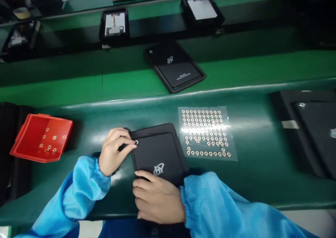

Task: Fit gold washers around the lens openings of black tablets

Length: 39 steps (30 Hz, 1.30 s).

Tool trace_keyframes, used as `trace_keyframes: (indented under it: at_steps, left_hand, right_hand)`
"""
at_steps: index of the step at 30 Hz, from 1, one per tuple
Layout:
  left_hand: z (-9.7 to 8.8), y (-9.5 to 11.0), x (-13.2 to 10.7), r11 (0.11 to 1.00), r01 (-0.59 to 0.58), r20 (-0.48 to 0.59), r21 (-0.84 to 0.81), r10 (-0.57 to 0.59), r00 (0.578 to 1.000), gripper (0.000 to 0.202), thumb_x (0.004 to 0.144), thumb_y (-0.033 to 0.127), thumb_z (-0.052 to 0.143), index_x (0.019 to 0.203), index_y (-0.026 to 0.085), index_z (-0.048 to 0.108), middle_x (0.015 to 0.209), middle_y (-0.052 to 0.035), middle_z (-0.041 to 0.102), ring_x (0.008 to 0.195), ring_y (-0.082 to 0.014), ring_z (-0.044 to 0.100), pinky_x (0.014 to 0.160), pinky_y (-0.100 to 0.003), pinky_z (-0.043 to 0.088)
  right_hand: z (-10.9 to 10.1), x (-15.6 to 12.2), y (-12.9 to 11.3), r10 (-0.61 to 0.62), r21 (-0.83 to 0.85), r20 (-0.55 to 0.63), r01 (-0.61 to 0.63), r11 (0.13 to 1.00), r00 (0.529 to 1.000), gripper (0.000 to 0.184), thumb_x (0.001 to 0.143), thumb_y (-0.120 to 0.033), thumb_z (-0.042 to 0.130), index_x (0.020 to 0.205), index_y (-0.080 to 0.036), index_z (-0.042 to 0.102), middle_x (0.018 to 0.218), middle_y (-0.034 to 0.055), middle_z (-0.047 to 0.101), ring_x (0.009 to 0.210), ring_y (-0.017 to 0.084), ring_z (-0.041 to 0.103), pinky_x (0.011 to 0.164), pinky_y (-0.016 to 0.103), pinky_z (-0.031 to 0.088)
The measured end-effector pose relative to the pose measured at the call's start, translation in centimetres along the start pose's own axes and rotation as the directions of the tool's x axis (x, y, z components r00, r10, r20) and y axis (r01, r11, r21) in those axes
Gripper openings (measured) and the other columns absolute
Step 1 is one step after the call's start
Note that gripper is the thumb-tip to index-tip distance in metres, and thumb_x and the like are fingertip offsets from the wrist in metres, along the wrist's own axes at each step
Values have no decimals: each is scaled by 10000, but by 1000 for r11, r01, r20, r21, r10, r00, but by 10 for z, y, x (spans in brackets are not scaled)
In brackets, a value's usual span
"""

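On the green table (252, 182), a black tray (157, 130) lies near the front edge, before the person, bearing a black device (154, 148). The device's long axis runs away from the person, leaning slightly left, its logo upright to them. The right hand (159, 199) lies across the near half, fingers side by side over the left edge; whether it grips cannot be told. The left hand's (115, 148) thumb and index tips nearly meet at a pale ring (137, 142) on the far left corner; whether they pinch it is unclear.
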<state>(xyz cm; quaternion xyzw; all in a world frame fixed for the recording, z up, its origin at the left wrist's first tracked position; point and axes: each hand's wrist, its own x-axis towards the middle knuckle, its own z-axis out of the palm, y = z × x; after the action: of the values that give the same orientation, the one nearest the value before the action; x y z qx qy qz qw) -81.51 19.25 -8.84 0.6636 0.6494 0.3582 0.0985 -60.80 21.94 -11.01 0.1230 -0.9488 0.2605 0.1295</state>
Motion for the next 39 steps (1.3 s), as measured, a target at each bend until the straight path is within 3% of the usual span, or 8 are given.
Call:
trace_keyframes:
  at_steps: [6, 9, 19, 26, 28, 31, 36, 39]
  left_hand:
    - [5, 22, -5, 933, -85, 88, 349, 57, 994, 69, 863, 133, 621, 867, 200, 636, 1054, -49, 691, 1256, -256, 512, 1109, -512, 263]
    - [8, 24, -15, 959, -18, 77, 284, -4, 997, 171, 882, 99, 566, 1010, 183, 641, 1204, -84, 662, 1369, -264, 406, 1136, -513, 262]
    - [3, -5, 1, 993, 91, 95, -70, -84, 992, 110, 907, 195, 572, 880, 191, 678, 943, -61, 750, 1008, -202, 682, 878, -385, 557]
    - [-8, -2, 11, 997, -79, 288, 12, 73, 955, 146, 862, 150, 627, 973, 211, 701, 1089, -52, 723, 1070, -203, 661, 936, -347, 539]
    - [-11, -4, 16, 999, 26, 254, -35, -16, 967, 125, 871, 174, 624, 959, 218, 702, 1034, -29, 733, 988, -173, 688, 914, -303, 551]
    - [-11, -9, 17, 949, 251, 20, -193, -252, 968, 64, 861, 222, 634, 872, 197, 691, 1005, -30, 695, 914, -154, 678, 775, -259, 590]
    - [-15, -27, -2, 846, 443, -129, -297, -495, 859, 231, 707, 257, 760, 829, 187, 578, 818, 14, 616, 649, -93, 606, 577, -190, 546]
    - [-21, -42, -15, 882, 462, -146, -95, -471, 870, 290, 698, 325, 759, 859, 197, 554, 755, 7, 636, 657, -150, 644, 615, -258, 557]
  right_hand:
    - [3, 1, 0, 2, 46, -43, 0, 999, 999, 276, 963, -333, 503, 806, -158, 647, 799, 28, 570, 919, 218, 525, 1132, 421, 232]
    - [2, 1, 1, 16, 64, -69, -12, 998, 997, 254, 953, -319, 527, 793, -159, 641, 782, 22, 566, 889, 211, 525, 1113, 409, 259]
    - [1, 1, 5, 16, 73, -133, -7, 997, 991, 213, 926, -294, 569, 789, -158, 659, 765, 27, 604, 860, 212, 540, 1108, 410, 273]
    - [2, 8, 6, -1, 70, -121, 10, 998, 993, 204, 942, -295, 550, 825, -162, 650, 798, 25, 648, 849, 201, 570, 1074, 411, 330]
    - [-4, 6, 6, 27, 103, -192, -7, 995, 981, 198, 962, -300, 534, 894, -156, 651, 878, 24, 679, 943, 188, 583, 1028, 348, 391]
    - [-26, -16, 11, 174, 173, -432, -108, 979, 885, 170, 987, -251, 494, 972, -152, 631, 1037, 28, 688, 1089, 160, 565, 930, 262, 471]
    - [-65, -86, 35, 640, 206, -554, -657, 725, 532, 183, 979, -150, 446, 1095, -174, 586, 1026, 93, 641, 962, 186, 610, 839, 343, 533]
    - [-61, -110, 48, 688, 151, -508, -734, 663, 518, 153, 970, -138, 458, 993, -187, 601, 924, 73, 616, 866, 186, 613, 767, 334, 539]
